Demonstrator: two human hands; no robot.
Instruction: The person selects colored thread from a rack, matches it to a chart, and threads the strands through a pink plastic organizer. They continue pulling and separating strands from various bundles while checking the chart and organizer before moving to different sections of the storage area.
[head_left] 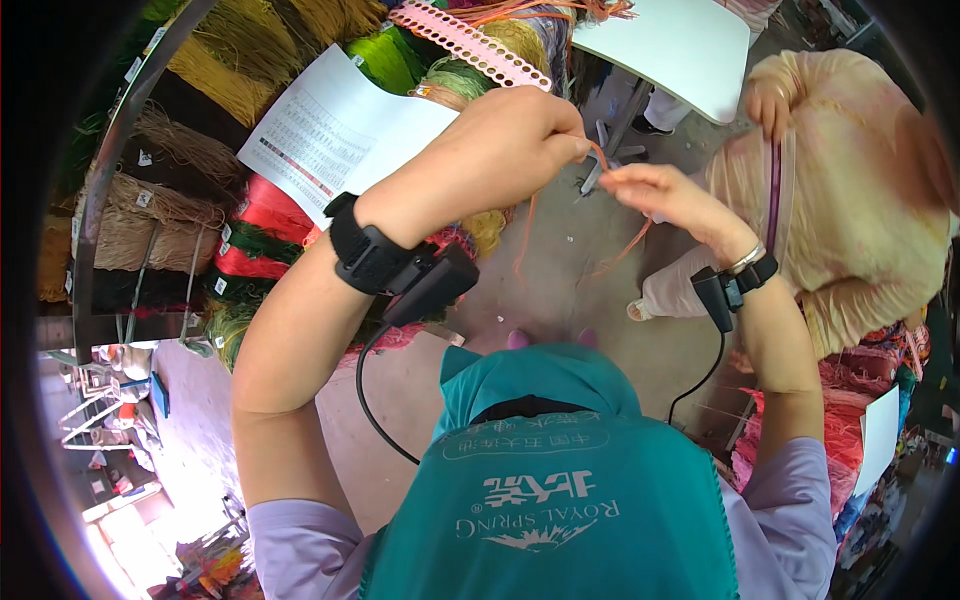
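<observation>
Head view: I look down from far away at two bare hands, high up in the middle.
Orange thread: this thin orange thread (599, 152) runs from one hand to the other, over the floor (560, 290), and loose strands hang below both.
Left hand: the left hand (535, 130) has its thumb and finger pinched on the thread, just beside the pink strip with holes (475, 45).
Right hand: the right hand (675, 198) has its fingers close together and a bit bent, touching the thread; I cannot tell if they grip it.
Open room: I see bare grey floor under the hands, down to the green apron (560, 440).
Edges: the white tabletop (680, 50) ends above the hands; yarn bundles (270, 210) and a metal rail (95, 220) crowd the left; a person in pale yellow clothes (860, 190) sits close on the right.
Writing: the paper sheet (345, 130) has rows of tiny print, with one dark red row, too small for me to read. White print sits upside down on the apron. Little white tags (144, 198) hang on the yarn.
</observation>
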